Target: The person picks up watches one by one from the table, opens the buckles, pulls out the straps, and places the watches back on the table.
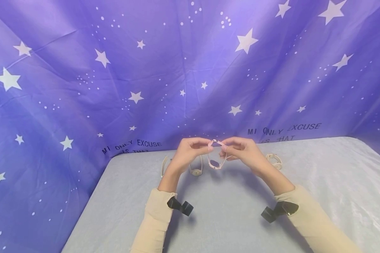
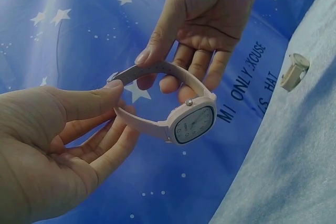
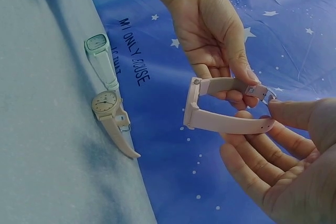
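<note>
Both hands hold a pale pink wristwatch [image 1: 216,164] up over the far side of the table, its strap bent into a loop. My left hand [image 1: 187,153] pinches the strap end with the metal buckle [image 3: 266,94] between thumb and finger. The other strap end, with small holes, is pinched by my right hand [image 1: 245,154]. In the left wrist view the watch's rounded square dial [image 2: 195,124] hangs below the fingers, face outward. The two strap ends are close together; whether they are joined cannot be told.
A beige round-faced watch [image 3: 106,103] and a pale green square-faced watch [image 3: 98,43] lie on the table left of the hands. Another beige watch [image 1: 274,161] lies at the right. A grey cloth covers the table [image 1: 225,221]; a purple star-patterned curtain [image 1: 164,70] hangs behind.
</note>
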### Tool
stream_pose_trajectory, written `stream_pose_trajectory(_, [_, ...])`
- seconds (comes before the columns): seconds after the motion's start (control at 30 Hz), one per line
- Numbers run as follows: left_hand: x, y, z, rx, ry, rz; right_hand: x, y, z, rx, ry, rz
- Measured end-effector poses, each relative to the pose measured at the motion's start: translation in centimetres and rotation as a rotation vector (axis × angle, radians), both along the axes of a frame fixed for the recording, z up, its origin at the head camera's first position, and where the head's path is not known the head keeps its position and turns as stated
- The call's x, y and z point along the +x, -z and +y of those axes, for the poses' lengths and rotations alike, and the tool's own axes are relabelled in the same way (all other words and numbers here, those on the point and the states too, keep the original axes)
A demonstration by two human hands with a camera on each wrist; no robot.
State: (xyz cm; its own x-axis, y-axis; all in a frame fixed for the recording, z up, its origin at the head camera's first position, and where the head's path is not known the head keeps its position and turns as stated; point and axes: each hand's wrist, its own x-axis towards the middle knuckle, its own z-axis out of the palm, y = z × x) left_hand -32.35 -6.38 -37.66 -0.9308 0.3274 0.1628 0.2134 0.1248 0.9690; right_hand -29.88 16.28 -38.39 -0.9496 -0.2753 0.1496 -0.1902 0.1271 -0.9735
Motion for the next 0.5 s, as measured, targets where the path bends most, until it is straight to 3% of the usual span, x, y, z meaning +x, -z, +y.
stream_pose_trajectory(0.5, [-0.14,0.04,-0.30,0.048,-0.003,0.006,0.11,-0.37,0.03,-0.034,-0.003,-0.028])
